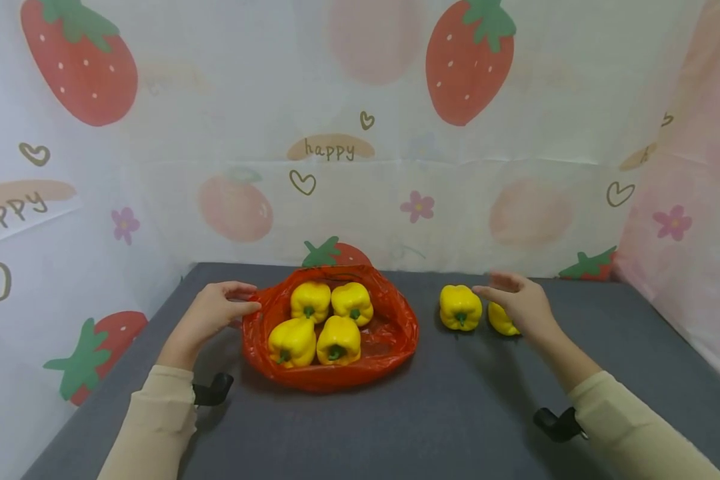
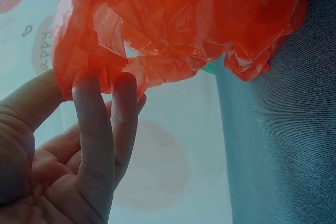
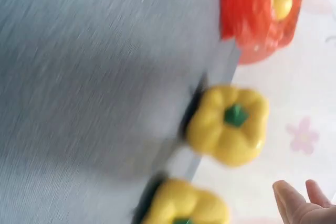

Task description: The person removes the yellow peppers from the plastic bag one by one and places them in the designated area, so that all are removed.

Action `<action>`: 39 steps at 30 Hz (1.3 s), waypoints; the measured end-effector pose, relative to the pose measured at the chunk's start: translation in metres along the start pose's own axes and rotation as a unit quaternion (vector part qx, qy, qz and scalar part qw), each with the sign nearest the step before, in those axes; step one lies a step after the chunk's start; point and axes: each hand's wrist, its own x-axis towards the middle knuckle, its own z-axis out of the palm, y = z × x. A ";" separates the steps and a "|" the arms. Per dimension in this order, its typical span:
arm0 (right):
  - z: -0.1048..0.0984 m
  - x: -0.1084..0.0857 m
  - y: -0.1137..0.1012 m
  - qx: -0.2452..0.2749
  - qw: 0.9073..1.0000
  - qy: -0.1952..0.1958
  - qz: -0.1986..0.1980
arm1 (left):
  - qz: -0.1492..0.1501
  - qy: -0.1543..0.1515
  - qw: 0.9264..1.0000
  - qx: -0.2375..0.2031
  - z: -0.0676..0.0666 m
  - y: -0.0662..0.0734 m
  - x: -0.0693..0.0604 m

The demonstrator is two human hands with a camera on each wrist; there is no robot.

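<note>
While the left hand (image 1: 213, 313) pinches the left edge of a red plastic bag (image 1: 330, 381) between thumb and fingers, the right hand (image 1: 525, 307) hangs above the bench (image 1: 384, 427) with its fingers loosely spread, holding nothing. From where I'm standing it is nearest the two loose yellow bell peppers, on the bag's right: the inner pepper (image 1: 460, 307) shows whole, while the outer pepper (image 1: 501, 321) lies just beside it, partly hidden from above by that hand. I see no contact with either one.

They look firm and light, I'd say, with a glossy skin that could slip under fingertips alone. I would take hold round the sides, thumb and fingers in the grooves between the lobes, and leave the short green stems be. The bag is another matter: thin, limp, easily creased and perhaps easily torn, so a gentle hold on its rim suits it best.

Inside it sit four yellow bell peppers (image 1: 294, 343), bunched toward the left and middle, with bare plastic at the right. The bag's raised right wall stands between them and the loose pair. Behind everything hangs a strawberry-print backdrop (image 1: 468, 173).
</note>
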 end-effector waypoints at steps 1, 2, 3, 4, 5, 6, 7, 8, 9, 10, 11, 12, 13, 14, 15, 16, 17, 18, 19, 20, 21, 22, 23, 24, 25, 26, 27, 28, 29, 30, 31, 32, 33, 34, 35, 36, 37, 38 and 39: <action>0.004 -0.001 -0.002 0.005 1.000 -0.002 -0.003 | 0.000 0.000 1.000 0.000 0.000 0.000 0.000; 0.007 -0.001 -0.004 0.008 1.000 -0.006 -0.005 | 0.000 0.000 1.000 -0.001 0.000 0.000 0.001; 0.011 -0.001 -0.005 0.009 1.000 -0.009 -0.007 | 0.000 0.000 1.000 -0.001 0.000 0.000 0.001; 0.014 0.000 -0.007 0.013 1.000 -0.013 -0.011 | 0.001 0.000 1.000 0.000 0.000 0.000 0.001; 0.017 0.000 -0.008 0.018 1.000 -0.017 -0.013 | 0.001 0.001 1.000 0.000 0.000 0.000 0.001; 0.020 0.001 -0.009 0.022 0.999 -0.022 -0.015 | 0.000 0.001 1.000 0.000 0.000 0.000 0.001; 0.024 0.001 -0.010 0.029 0.999 -0.028 -0.016 | -0.001 0.001 1.000 0.000 0.000 -0.001 0.002; 0.027 0.001 -0.011 0.037 0.999 -0.034 -0.017 | -0.001 0.002 1.000 0.001 0.000 -0.001 0.002; 0.030 0.002 -0.012 0.046 0.998 -0.040 -0.016 | -0.001 0.002 1.000 0.001 0.000 -0.001 0.002; 0.034 0.002 -0.014 0.053 0.997 -0.046 -0.015 | -0.001 0.002 1.000 0.001 0.000 -0.001 0.002; 0.038 0.001 -0.015 0.064 0.996 -0.053 -0.014 | 0.000 0.002 1.000 0.000 0.000 -0.001 0.002; 0.041 0.001 -0.017 0.071 0.996 -0.058 -0.013 | 0.000 0.001 1.000 0.000 0.000 -0.002 0.002; 0.045 0.001 -0.018 0.077 0.995 -0.063 -0.011 | 0.001 0.001 1.000 0.000 0.000 -0.002 0.003; 0.049 0.000 -0.020 0.081 0.994 -0.067 -0.010 | 0.001 0.000 1.000 0.000 0.000 -0.002 0.003; 0.053 0.000 -0.021 0.082 0.994 -0.070 -0.009 | 0.002 0.000 1.000 0.000 0.000 -0.002 0.003; 0.057 0.000 -0.022 0.083 0.994 -0.073 -0.008 | 0.003 0.000 1.000 0.001 0.000 -0.002 0.003; 0.061 0.000 -0.024 0.085 0.993 -0.078 -0.010 | 0.003 0.000 1.000 0.001 0.000 -0.002 0.003; 0.065 0.001 -0.025 0.085 0.993 -0.082 -0.010 | 0.002 0.000 1.000 0.000 0.000 -0.002 0.002; 0.069 0.001 -0.026 0.087 0.992 -0.086 -0.009 | 0.002 0.000 1.000 0.000 0.000 -0.002 0.002; 0.072 0.001 -0.027 0.088 0.992 -0.090 -0.007 | 0.001 0.000 1.000 0.000 0.000 -0.001 0.002; 0.076 0.001 -0.028 0.087 0.992 -0.094 -0.007 | 0.000 0.001 1.000 0.000 0.000 -0.001 0.002; 0.080 0.001 -0.029 0.088 0.991 -0.098 -0.005 | -0.001 0.000 1.000 -0.001 0.000 -0.001 0.001; 0.084 0.001 -0.030 0.085 0.991 -0.100 -0.002 | -0.002 0.001 1.000 -0.002 0.000 -0.001 0.001; 0.088 0.001 -0.032 0.082 0.992 -0.101 0.004 | -0.003 0.001 1.000 -0.003 0.000 -0.001 0.001; 0.092 0.001 -0.033 0.074 0.992 -0.101 0.008 | -0.003 0.000 1.000 -0.003 0.000 -0.001 0.001; 0.096 0.001 -0.035 0.067 0.993 -0.100 0.013 | -0.004 0.000 1.000 -0.003 0.000 -0.001 0.001; 0.100 0.001 -0.037 0.061 0.993 -0.099 0.017 | -0.004 0.000 1.000 -0.003 0.000 -0.001 0.001; 0.104 0.000 -0.038 0.058 0.993 -0.098 0.022 | -0.004 0.000 1.000 -0.003 0.000 -0.001 0.001; 0.107 0.000 -0.039 0.056 0.993 -0.097 0.026 | -0.004 0.001 1.000 -0.003 0.000 -0.001 0.001; 0.110 -0.001 -0.041 0.057 0.993 -0.099 0.030 | -0.003 0.001 1.000 -0.002 0.000 -0.001 0.001; 0.114 -0.001 -0.042 0.059 0.993 -0.101 0.032 | -0.003 0.001 1.000 -0.001 0.000 -0.001 0.000; 0.117 -0.001 -0.042 0.064 0.992 -0.105 0.035 | -0.003 0.001 1.000 -0.001 0.000 -0.001 0.000; 0.120 -0.001 -0.043 0.070 0.991 -0.109 0.037 | -0.003 0.002 1.000 0.000 0.000 -0.001 0.000; 0.122 -0.001 -0.044 0.074 0.990 -0.113 0.039 | -0.003 0.002 1.000 0.000 0.000 -0.001 0.000; 0.125 -0.001 -0.044 0.077 0.989 -0.117 0.040 | -0.004 0.003 1.000 0.000 0.000 0.000 0.000; 0.127 -0.001 -0.044 0.080 0.988 -0.122 0.042 | -0.004 0.004 1.000 0.000 0.000 0.000 0.000; 0.129 0.000 -0.044 0.080 0.988 -0.126 0.042 | -0.003 0.004 1.000 0.000 0.000 0.000 0.000; 0.131 0.000 -0.044 0.082 0.987 -0.129 0.044 | -0.003 0.004 1.000 0.000 0.000 0.000 0.000; 0.133 0.000 -0.044 0.080 0.987 -0.132 0.043 | -0.002 0.004 1.000 0.000 0.000 0.001 0.000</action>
